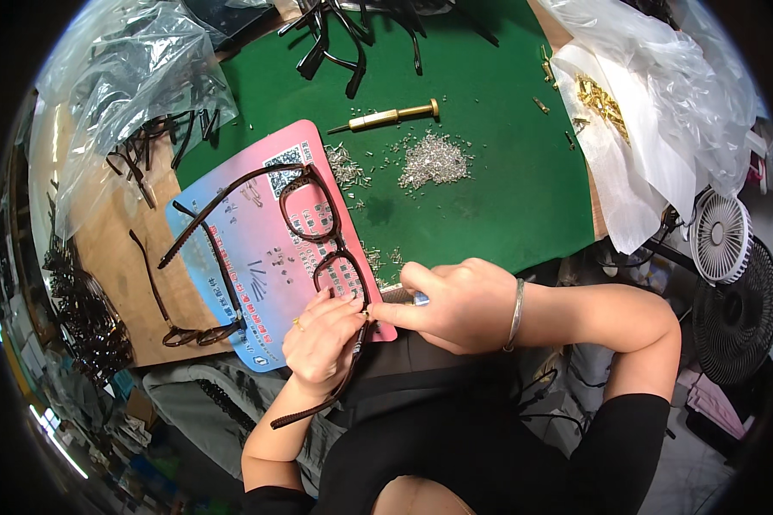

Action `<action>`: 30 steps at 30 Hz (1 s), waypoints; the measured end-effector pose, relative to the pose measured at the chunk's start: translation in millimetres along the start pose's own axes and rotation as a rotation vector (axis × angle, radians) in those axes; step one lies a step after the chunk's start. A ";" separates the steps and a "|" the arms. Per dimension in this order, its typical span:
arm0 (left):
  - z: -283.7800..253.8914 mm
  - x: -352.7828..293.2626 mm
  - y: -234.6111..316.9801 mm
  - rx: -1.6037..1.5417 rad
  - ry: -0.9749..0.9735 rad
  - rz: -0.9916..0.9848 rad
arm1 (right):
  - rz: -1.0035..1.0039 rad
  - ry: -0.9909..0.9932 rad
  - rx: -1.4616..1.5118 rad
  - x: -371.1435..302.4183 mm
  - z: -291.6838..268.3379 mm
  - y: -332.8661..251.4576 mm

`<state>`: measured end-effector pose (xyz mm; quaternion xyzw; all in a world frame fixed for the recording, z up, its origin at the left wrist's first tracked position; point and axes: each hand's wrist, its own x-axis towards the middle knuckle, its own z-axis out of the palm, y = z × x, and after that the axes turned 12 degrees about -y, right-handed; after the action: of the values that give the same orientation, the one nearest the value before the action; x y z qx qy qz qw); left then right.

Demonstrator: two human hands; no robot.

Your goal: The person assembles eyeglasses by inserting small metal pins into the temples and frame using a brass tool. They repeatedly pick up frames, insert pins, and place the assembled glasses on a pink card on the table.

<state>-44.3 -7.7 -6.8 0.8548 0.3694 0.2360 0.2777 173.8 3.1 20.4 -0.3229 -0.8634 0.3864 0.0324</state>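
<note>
Head view: the left hand (322, 339) pinches dark brown glasses (338, 245) where one temple (305, 415) joins the front; the curled right hand (468, 305) puts a fingertip there, and whether it grips anything I cannot tell. That temple points nearward past the left hand, the front lying beyond, over a pink-and-blue mat (258, 233); farther rests a brass screwdriver (391, 118).

The left hand (322, 339) grips a dark-brown plastic eyeglass frame (339, 245) over a pink-and-blue printed mat (262, 227), the right hand (464, 307) meets it near a hinge, and a slim brass-coloured screwdriver (386, 118) lies beside heaped small silvery metal pieces (435, 161).
</note>
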 end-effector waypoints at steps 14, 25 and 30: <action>4.4 -1.6 -4.6 0.001 0.034 0.016 | -0.050 -0.085 0.005 15.1 -8.0 11.1; -25.6 29.2 26.9 -0.098 0.177 0.077 | 0.077 -0.006 0.065 -2.0 -30.0 11.8; -88.8 -1.2 69.0 0.089 -0.143 -0.230 | 0.080 -0.044 0.084 -2.6 -25.3 17.7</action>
<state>-64.6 -21.5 102.9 0.8330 0.4543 0.1246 0.2902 193.0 26.7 26.5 -0.3470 -0.8333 0.4302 0.0114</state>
